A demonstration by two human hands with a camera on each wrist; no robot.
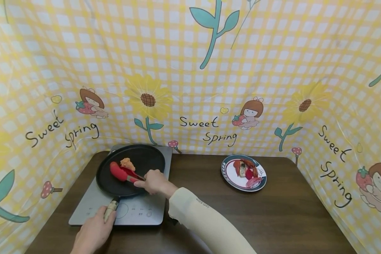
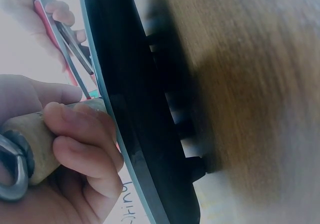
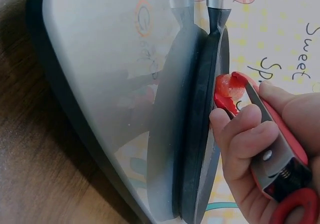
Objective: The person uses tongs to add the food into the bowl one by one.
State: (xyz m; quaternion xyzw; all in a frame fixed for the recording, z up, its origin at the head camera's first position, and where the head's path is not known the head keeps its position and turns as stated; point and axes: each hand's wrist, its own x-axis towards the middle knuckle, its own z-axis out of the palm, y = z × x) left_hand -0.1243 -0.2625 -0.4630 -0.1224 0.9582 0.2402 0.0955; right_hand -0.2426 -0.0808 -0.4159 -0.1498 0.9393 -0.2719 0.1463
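Observation:
My left hand (image 1: pixel 93 230) grips the light-coloured handle (image 1: pixel 109 211) of a flat black frying pan (image 1: pixel 149 158). The left wrist view shows the fingers (image 2: pixel 85 151) curled round that handle, which has a metal ring at its end. My right hand (image 1: pixel 156 181) holds red-tipped tongs (image 1: pixel 122 173) over the pan. Beside the tongs' head lies a lumpy orange-brown piece of food (image 1: pixel 127 163) in the pan. In the right wrist view, a round reddish-orange thing (image 3: pixel 231 87) shows between the tongs' tips; its kind is unclear.
Under the pan is a silver induction cooker (image 1: pixel 139 216) with a touch panel. To the right, a blue-rimmed plate (image 1: pixel 224 173) bears several red and pale food pieces. A dark wooden table (image 1: pixel 197 183) carries everything, with yellow checked cloth (image 1: pixel 190 88) around its back and sides.

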